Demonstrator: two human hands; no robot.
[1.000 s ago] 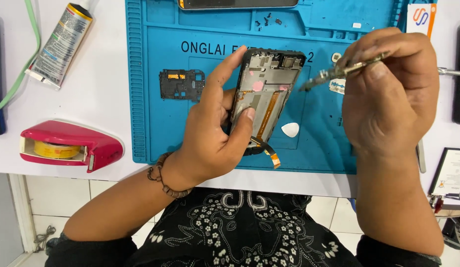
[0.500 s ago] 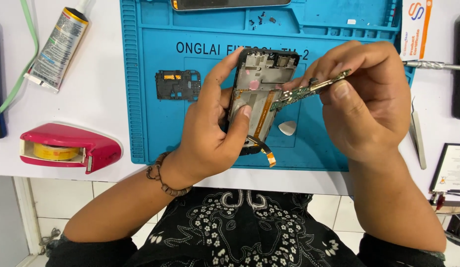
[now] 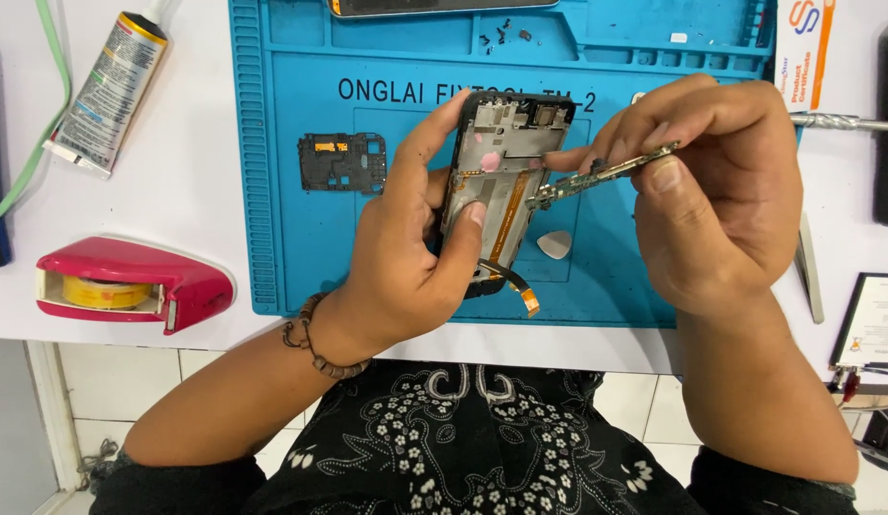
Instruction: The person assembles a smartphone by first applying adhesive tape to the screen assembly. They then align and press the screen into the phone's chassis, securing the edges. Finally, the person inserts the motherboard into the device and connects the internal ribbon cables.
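While gripped in the left hand (image 3: pixel 396 253), an opened phone frame (image 3: pixel 501 181), right hand (image 3: pixel 721 191) pinching a green circuit board (image 3: pixel 606 176).

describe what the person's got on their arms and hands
Both hands are bare: no gloves or rings show. The left hand has a dark beaded bracelet at the wrist. The right hand has nothing at the wrist. Dark sleeves cover only the upper arms.
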